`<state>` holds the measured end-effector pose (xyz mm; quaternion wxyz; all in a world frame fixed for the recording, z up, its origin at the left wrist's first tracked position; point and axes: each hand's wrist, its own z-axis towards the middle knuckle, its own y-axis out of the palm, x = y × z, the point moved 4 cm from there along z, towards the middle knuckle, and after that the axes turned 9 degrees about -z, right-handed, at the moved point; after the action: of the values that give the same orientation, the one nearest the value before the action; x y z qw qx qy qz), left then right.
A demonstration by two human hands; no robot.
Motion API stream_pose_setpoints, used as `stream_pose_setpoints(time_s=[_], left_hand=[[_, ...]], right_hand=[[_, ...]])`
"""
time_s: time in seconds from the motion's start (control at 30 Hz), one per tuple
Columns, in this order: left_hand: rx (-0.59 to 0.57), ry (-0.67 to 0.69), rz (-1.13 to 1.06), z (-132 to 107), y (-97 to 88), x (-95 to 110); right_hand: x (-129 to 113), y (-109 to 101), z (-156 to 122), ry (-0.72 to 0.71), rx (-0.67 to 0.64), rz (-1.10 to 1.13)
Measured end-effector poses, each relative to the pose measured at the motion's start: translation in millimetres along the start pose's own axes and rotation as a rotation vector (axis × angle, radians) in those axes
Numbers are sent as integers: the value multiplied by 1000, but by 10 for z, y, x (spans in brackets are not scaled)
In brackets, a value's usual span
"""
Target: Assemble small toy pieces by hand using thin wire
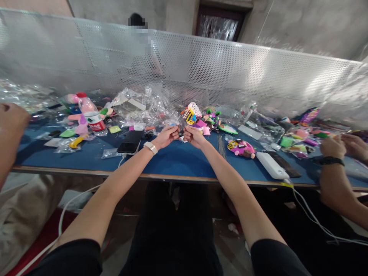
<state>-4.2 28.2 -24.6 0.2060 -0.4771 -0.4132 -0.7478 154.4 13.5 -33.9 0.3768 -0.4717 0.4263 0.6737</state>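
Observation:
My left hand point(166, 137), with a white band on its wrist, is closed in a pinch above the blue table point(184, 165). Facing it, my right hand point(194, 136) is also closed, its fingertips close to the left ones. Between them something small and dark shows, too small to name. Just beyond my hands lie a yellow, white and black striped clay figure point(191, 114) and a pink packet point(204, 128). Right of my right hand lies a pink clay figure point(240, 148) with a yellow striped face.
A phone point(130, 142) on a cable, a red-capped bottle point(93, 117) and crumpled clear bags point(140, 107) stand left. A white power bank point(271, 165) is at right. Co-workers' hands point(333, 147) work at both sides. A perforated metal screen point(184, 73) runs behind.

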Motion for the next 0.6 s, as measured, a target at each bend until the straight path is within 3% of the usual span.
stream_pose_setpoints(time_s=[0.37,0.6], left_hand=[[35,73,37,42,-53,-38],[173,148,95,95,-108,-73]], right_hand=[[-7,-10,5,-9,4,26],[45,-35,59,-77,75,-92]])
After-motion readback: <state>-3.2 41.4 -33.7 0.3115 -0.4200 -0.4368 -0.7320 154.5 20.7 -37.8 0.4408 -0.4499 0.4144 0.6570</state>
